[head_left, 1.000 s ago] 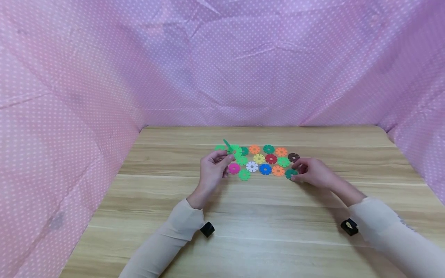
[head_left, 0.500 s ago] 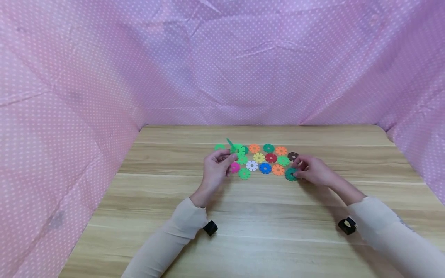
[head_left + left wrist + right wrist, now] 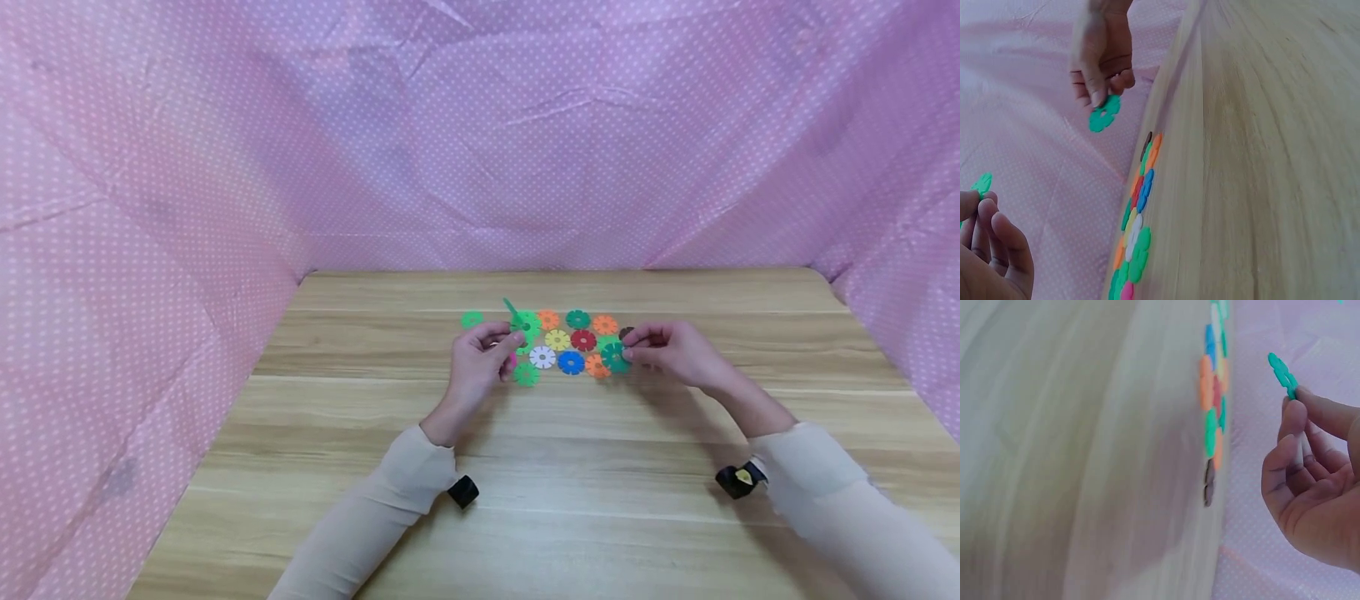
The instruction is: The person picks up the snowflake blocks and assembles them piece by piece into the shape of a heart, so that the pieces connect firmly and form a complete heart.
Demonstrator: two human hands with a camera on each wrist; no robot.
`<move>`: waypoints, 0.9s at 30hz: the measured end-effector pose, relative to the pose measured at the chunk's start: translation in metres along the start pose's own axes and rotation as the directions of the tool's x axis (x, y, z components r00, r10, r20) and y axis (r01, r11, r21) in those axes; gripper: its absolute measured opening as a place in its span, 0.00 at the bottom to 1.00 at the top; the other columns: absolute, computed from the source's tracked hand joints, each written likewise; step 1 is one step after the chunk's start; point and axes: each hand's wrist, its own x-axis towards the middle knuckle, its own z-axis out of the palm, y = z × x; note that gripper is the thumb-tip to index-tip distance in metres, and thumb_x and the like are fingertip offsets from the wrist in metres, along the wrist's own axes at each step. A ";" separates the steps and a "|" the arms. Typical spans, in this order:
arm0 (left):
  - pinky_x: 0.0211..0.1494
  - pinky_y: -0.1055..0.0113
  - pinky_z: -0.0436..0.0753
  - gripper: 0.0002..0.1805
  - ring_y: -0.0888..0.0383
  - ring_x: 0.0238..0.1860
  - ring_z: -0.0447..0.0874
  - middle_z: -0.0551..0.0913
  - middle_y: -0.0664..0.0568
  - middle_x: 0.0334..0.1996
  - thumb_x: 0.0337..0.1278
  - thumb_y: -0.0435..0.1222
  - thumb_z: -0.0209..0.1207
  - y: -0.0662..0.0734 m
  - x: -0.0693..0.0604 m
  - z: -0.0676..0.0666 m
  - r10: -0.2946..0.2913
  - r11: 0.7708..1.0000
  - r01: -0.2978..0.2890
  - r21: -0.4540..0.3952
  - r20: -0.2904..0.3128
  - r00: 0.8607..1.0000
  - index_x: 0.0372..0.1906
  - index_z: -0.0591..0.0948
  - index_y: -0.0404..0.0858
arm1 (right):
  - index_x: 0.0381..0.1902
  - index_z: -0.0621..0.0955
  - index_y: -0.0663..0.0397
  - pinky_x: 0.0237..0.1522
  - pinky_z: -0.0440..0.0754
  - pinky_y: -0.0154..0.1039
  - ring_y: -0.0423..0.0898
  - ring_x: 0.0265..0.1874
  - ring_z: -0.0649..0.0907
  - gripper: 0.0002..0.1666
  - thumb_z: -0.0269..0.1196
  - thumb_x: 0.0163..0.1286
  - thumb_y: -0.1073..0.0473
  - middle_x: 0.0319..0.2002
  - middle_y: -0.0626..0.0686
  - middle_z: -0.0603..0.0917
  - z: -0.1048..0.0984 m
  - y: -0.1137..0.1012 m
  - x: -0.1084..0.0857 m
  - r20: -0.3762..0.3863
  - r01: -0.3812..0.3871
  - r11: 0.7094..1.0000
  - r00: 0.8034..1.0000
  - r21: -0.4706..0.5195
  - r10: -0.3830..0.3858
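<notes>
At the fingertips of the left hand, a light green disc is sitting between thumb and forefinger, closed down to the disc's thickness, while the other fingers are curling loosely below. Against that disc, just beyond the thumb, a darker green disc is standing edge-on, apparently slotted in. Off the tips of the right hand, a teal disc is projecting toward the left fingers, its near rim being pinched by thumb and forefinger, with no visible gap to spare; the remaining fingers are bending in toward the palm. Both grips are hovering above the tabletop. Below and between the fingers, loose discs such as the white disc and blue disc are lying flat.

For good work, the right fingertips should probably be gripping only the near rim, leaving the slots facing the left fingers uncovered. The left pinch should be steadying the pair firmly without twisting its joint, and both hands should be staying clear of the discs underneath.
</notes>
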 end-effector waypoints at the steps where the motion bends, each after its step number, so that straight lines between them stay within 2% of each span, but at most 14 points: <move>1: 0.19 0.72 0.74 0.09 0.62 0.18 0.74 0.86 0.46 0.29 0.63 0.29 0.66 0.000 0.000 0.001 0.002 1.000 -0.002 0.003 0.003 1.000 0.44 0.82 0.28 | 0.48 0.82 0.68 0.28 0.81 0.38 0.49 0.28 0.81 0.14 0.67 0.70 0.63 0.36 0.59 0.84 0.000 -0.003 0.000 -0.017 0.004 1.000 1.000 0.009 -0.004; 6: 0.18 0.73 0.74 0.09 0.63 0.16 0.73 0.87 0.51 0.29 0.62 0.31 0.67 0.002 -0.001 0.008 0.005 0.999 -0.005 0.032 0.013 1.000 0.43 0.82 0.28 | 0.49 0.83 0.65 0.31 0.83 0.40 0.50 0.29 0.81 0.15 0.67 0.70 0.60 0.38 0.63 0.85 0.003 -0.015 0.001 -0.082 0.032 0.998 0.996 0.056 -0.027; 9: 0.19 0.73 0.74 0.10 0.63 0.17 0.72 0.87 0.51 0.29 0.63 0.31 0.67 0.000 0.000 0.011 0.002 0.999 -0.003 0.036 0.028 1.000 0.44 0.82 0.28 | 0.49 0.83 0.64 0.30 0.83 0.39 0.50 0.29 0.81 0.14 0.67 0.70 0.60 0.37 0.62 0.85 0.006 -0.021 0.002 -0.114 0.088 0.992 0.990 0.085 -0.078; 13: 0.20 0.73 0.75 0.11 0.63 0.17 0.72 0.87 0.49 0.30 0.63 0.31 0.66 0.000 -0.001 0.015 -0.006 0.999 0.004 0.044 0.050 0.999 0.45 0.82 0.27 | 0.50 0.82 0.67 0.29 0.81 0.35 0.48 0.29 0.81 0.15 0.66 0.71 0.61 0.35 0.57 0.85 0.009 -0.030 0.002 -0.145 0.168 0.978 0.978 0.126 -0.149; 18: 0.21 0.72 0.77 0.11 0.62 0.17 0.73 0.86 0.50 0.29 0.63 0.32 0.66 0.002 -0.003 0.020 -0.014 0.998 0.010 0.056 0.074 0.997 0.45 0.83 0.28 | 0.50 0.81 0.68 0.32 0.83 0.33 0.44 0.30 0.81 0.16 0.67 0.71 0.61 0.36 0.54 0.85 0.015 -0.045 0.000 -0.171 0.216 0.963 0.967 0.163 -0.188; 23: 0.22 0.72 0.78 0.11 0.62 0.17 0.74 0.87 0.48 0.30 0.64 0.32 0.66 0.004 -0.006 0.022 -0.004 0.999 0.001 0.039 0.094 0.996 0.46 0.83 0.27 | 0.48 0.83 0.63 0.28 0.81 0.32 0.46 0.27 0.79 0.13 0.68 0.70 0.61 0.32 0.52 0.84 0.021 -0.055 0.000 -0.205 0.275 0.953 0.947 0.128 -0.245; 27: 0.22 0.72 0.77 0.11 0.62 0.17 0.74 0.86 0.51 0.28 0.64 0.32 0.66 0.005 -0.006 0.023 -0.003 1.000 0.001 0.020 0.106 0.994 0.46 0.83 0.27 | 0.47 0.85 0.60 0.23 0.78 0.33 0.49 0.25 0.77 0.11 0.68 0.70 0.62 0.32 0.57 0.83 0.024 -0.060 0.001 -0.226 0.318 0.946 0.928 0.065 -0.297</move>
